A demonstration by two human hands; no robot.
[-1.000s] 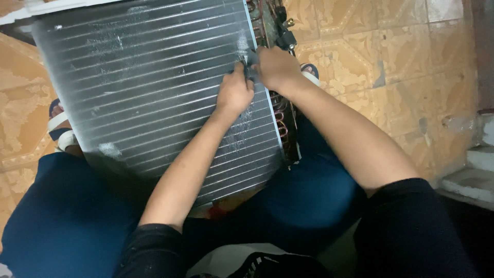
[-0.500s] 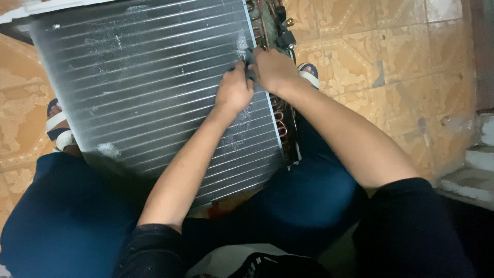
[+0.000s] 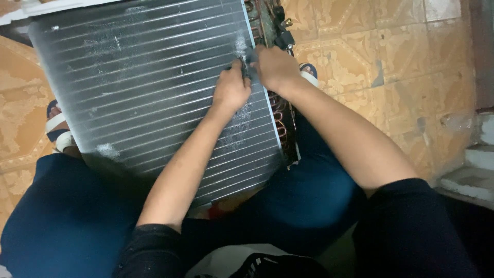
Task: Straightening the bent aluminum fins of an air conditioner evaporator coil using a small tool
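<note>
- The broad grey finned metal coil panel [image 3: 149, 92] fills the upper left of the frame; its ribbed face is open to a hand from the left edge across to the middle.
- Left hand [image 3: 230, 90] and right hand [image 3: 275, 67] crowd the panel's right edge, touching each other, with a small dark tool [image 3: 248, 66] between them.
- Copper tube bends [image 3: 280, 116] and dark valve fittings [image 3: 280, 28] line that right edge.
- The blue-trousered knees [image 3: 309, 195] close in the lower edge of the panel.
- The tan patterned tile floor [image 3: 391, 62] at upper right lies open.
- A white-strapped sandal [image 3: 54, 126] sits at the panel's left side.
</note>
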